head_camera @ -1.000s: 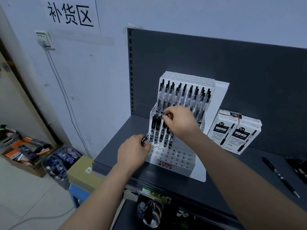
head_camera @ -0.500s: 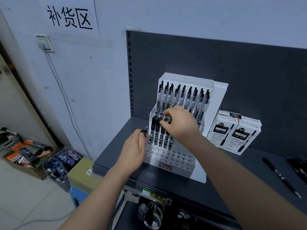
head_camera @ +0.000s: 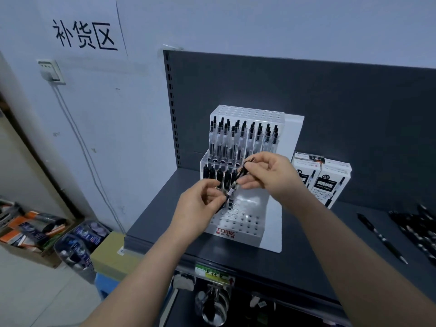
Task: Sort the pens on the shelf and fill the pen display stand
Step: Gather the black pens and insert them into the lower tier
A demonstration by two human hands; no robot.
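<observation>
Both hands share one slim dark pen (head_camera: pixel 234 187). The left hand (head_camera: pixel 200 205) pinches its lower end between thumb and fingertips, and the right hand (head_camera: pixel 271 175) pinches its upper part the same way. The pen hangs in the air just in front of the white perforated plastic display stand (head_camera: pixel 243 223), over the bare holes of the lower steps. Its long axis runs on a slant, the high end toward the upper right and the low end toward the lower left. From here I cannot tell which end is the tip.

On the stand's top step, clear-barrelled pens with black caps (head_camera: pixel 238 138) stand upright, packed too tightly for an exact count. On the step below, at the left, about five darker pens (head_camera: pixel 220 175) stand upright.

Two white cardboard pen boxes with black labels (head_camera: pixel 332 182) stand side by side just right of the stand on the dark grey metal shelf (head_camera: pixel 153 223). One loose black pen (head_camera: pixel 382 237) lies flat farther right, and a heap of dark pens (head_camera: pixel 422 232) lies at the right edge.
</observation>
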